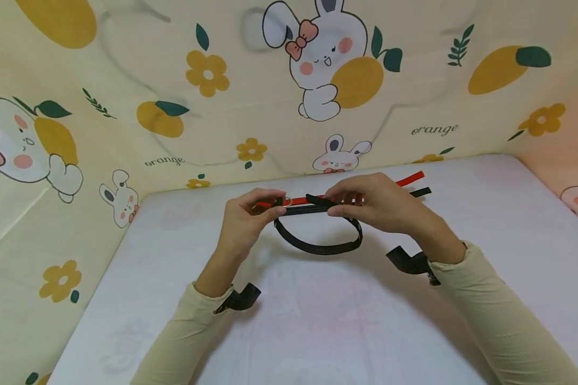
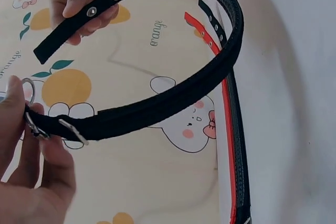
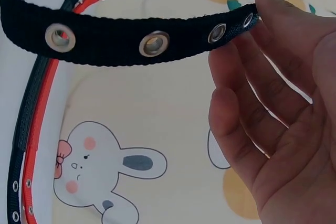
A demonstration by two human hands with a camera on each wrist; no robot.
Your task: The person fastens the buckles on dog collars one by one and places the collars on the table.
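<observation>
A black dog collar (image 1: 320, 249) hangs in a curved loop between my two hands. At its buckle end, my left hand (image 1: 241, 222) pinches the strap between thumb and fingers, close to the metal buckle (image 2: 38, 128) and the ring (image 2: 32, 92). My right hand (image 1: 378, 203) holds the opposite end between thumb and fingers, near the last metal eyelet (image 3: 248, 20). In the left wrist view the free tip of the strap sticks out past the right fingers. The two ends are apart, with a gap between the tip and the buckle.
Behind the held loop, a red collar (image 1: 409, 179) and a second black collar (image 1: 421, 192) lie side by side on the white table (image 1: 318, 321). A printed cloth (image 1: 270, 117) with rabbits and oranges stands up behind the table. Black straps (image 1: 243, 297) stick out at both cuffs.
</observation>
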